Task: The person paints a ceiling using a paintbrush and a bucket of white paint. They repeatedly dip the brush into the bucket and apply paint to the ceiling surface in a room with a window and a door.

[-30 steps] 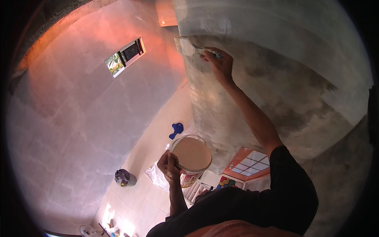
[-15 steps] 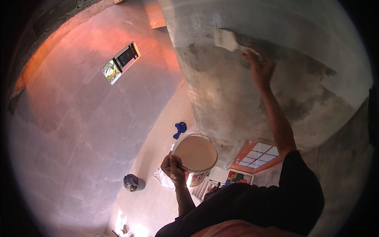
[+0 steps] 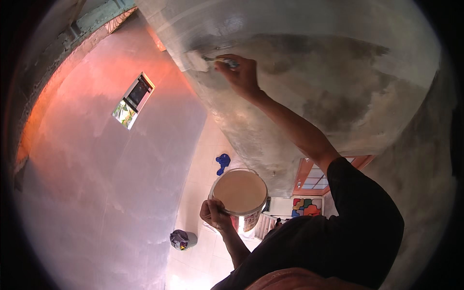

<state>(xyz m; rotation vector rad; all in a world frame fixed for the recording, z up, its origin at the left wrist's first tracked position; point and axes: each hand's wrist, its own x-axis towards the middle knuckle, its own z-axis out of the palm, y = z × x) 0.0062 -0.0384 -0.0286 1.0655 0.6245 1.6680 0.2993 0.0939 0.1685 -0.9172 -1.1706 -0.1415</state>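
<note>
My left hand (image 3: pixel 216 215) is closed on the rim of a round white bucket (image 3: pixel 252 220), holding it up in front of my body. Smooth pale beige paint (image 3: pixel 240 192) lies inside, below the rim. Up and to the right, my right arm reaches out to a mottled grey wall (image 3: pixel 275 125). In my right hand (image 3: pixel 243 77) is a wide paintbrush (image 3: pixel 197 61), its pale bristles against the wall close to the corner. The fingers wrap its handle and partly cover it. Around the brush, lighter streaks border a darker patch of wall (image 3: pixel 333 99).
The left wall (image 3: pixel 96 183) has a small window (image 3: pixel 134 99). On the tiled floor far below lie a blue cloth (image 3: pixel 223 163) and a bin with a dark bag (image 3: pixel 182 239). A wood-framed glass door (image 3: pixel 314 180), a colourful mat (image 3: pixel 306 207) and part of a ladder (image 3: pixel 265 225) are lower right.
My right hand has swept the paintbrush left along the wall, toward the corner. The bucket stays in my left hand at nearly the same place. The view has shifted somewhat.
</note>
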